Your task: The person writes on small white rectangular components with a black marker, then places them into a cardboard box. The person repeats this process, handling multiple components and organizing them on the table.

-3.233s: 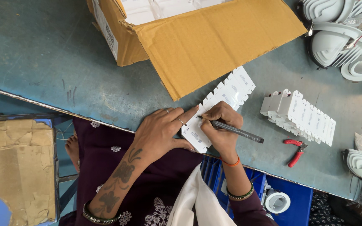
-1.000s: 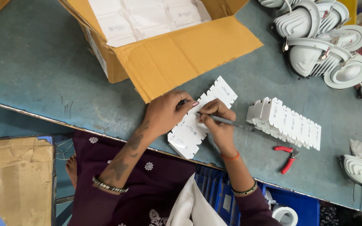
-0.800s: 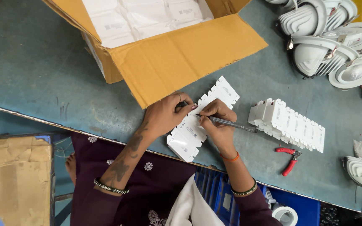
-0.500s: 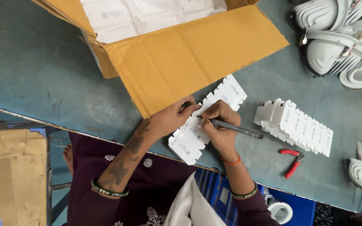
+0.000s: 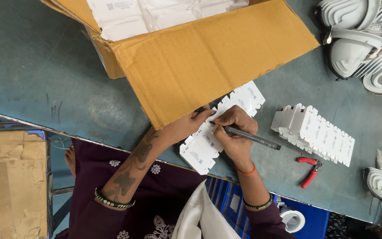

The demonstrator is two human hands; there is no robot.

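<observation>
Right hand [image 5: 235,132] pinches a dark pen [image 5: 252,137], tip down on the row of white boxes [image 5: 219,128] | row's long axis runs 7 to 1 o'clock across the grey table [image 5: 45,79] | left hand [image 5: 186,126] lies flat on it at 9 o'clock of the pen tip, fingers pressing, pinning the row | right hand nearer the tip.

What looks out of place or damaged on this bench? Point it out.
Little stands out. The cardboard box lies tipped on its side, its flap spread over the table almost onto the left hand. A torn cardboard piece sits beyond the edge.
</observation>
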